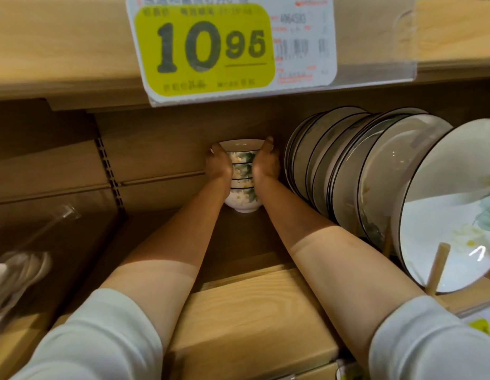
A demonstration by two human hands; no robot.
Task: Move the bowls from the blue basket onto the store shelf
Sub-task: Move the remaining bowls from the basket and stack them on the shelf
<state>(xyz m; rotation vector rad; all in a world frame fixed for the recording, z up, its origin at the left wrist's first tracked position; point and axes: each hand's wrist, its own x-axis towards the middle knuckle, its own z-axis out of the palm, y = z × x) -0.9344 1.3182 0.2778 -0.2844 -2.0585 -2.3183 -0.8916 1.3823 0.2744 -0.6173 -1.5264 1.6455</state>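
Bowls (242,182) with a floral pattern stand nested as one upright stack at the back of the store shelf (238,239), long axis vertical, directly ahead of the person at full reach. The left hand (218,167) grips the stack's left flank and the right hand (265,163) grips its right flank, with fingers curled round the upper rims. Both hands sit at the same depth, so neither is nearer. The lowest bowl's foot appears to meet the shelf board, though contact cannot be confirmed. A row of plates (348,165) on edge in a wooden rack (438,267) stands just beside the right hand. The left side has more room. Judgement: placement is near complete. Release calls for both hands to part sideways and draw straight back, the right keeping clear of the plates.
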